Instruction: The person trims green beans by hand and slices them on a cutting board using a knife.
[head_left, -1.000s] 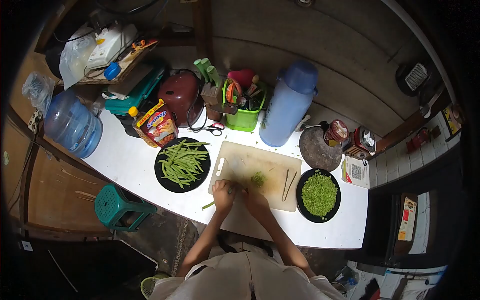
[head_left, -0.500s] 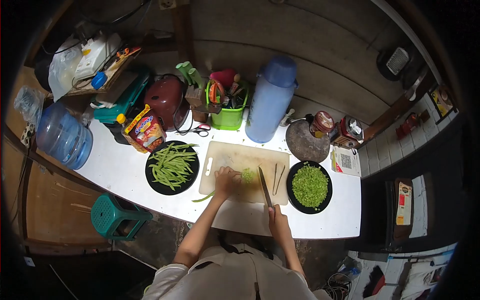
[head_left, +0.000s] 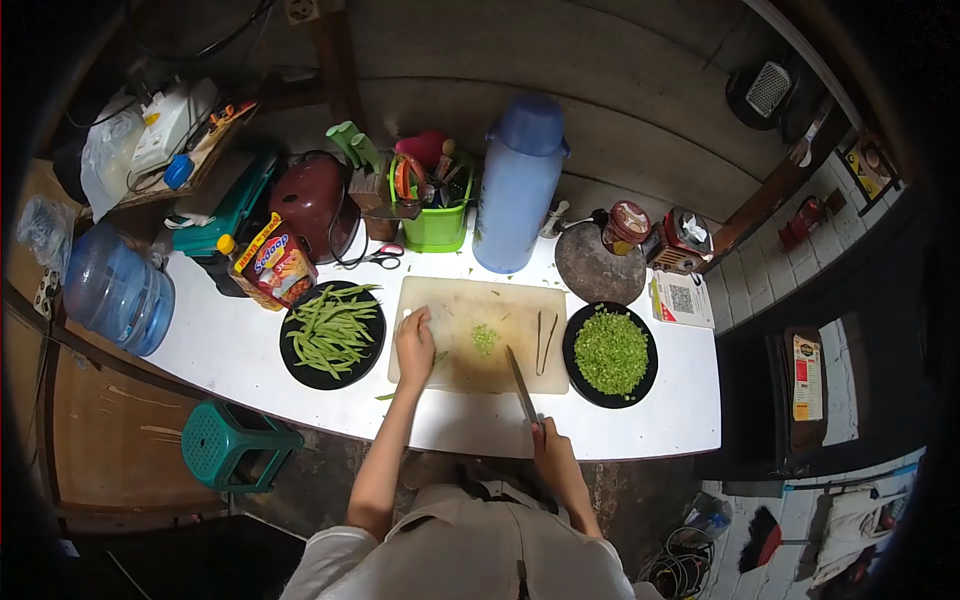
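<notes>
My right hand (head_left: 558, 455) grips a knife (head_left: 522, 385) by its handle, the blade pointing up and left over the near edge of the cutting board (head_left: 465, 375). My left hand (head_left: 414, 348) is over the board's left end beside its handle slot, fingers loosely bent and apparently holding nothing. Bits of green bean (head_left: 440, 357) show on either side of that wrist. A small heap of chopped beans (head_left: 486, 339) lies mid-board, with tweezers (head_left: 546, 343) to its right. Whole green beans (head_left: 333, 330) fill a black plate on the left; chopped beans (head_left: 611, 350) fill another on the right.
Behind the board stand a tall blue flask (head_left: 520, 190), a green utensil basket (head_left: 437, 228) and scissors (head_left: 384, 257). A stone mortar (head_left: 600, 262) sits behind the right plate. A snack packet (head_left: 272, 262) is behind the left plate, and a green stool (head_left: 240, 445) stands below.
My left hand has moved left, off the chopped heap to the board's left end. The knife remains in my right hand, its blade lower. The whole view has shifted slightly.
</notes>
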